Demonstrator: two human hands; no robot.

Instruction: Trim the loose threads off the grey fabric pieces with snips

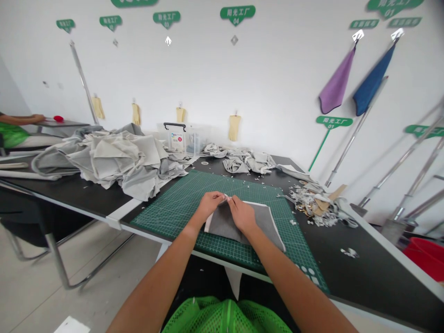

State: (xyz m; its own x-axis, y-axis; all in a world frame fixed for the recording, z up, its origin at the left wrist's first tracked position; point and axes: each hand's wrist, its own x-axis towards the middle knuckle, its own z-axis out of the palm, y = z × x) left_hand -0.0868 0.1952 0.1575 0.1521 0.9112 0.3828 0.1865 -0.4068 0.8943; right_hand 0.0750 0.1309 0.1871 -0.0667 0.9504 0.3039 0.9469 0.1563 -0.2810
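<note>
A grey cloth piece with pale edges [267, 221] lies on the green cutting mat [166, 203], near the table's front edge. Both hands meet at the cloth's far edge, fingertips almost touching. My left hand [210, 203] pinches the edge from the left. My right hand [242, 213] pinches it from the right, with its palm over the cloth. A small whitish bit shows between the fingertips; its details are too small to make out.
A large heap of grey cloths [114, 155] lies at the left, with a clear plastic box [182, 138] behind it. More cloths [249, 159] lie at the back. Scraps [322, 206] are piled at the right. Another person's arm [22, 120] shows at far left.
</note>
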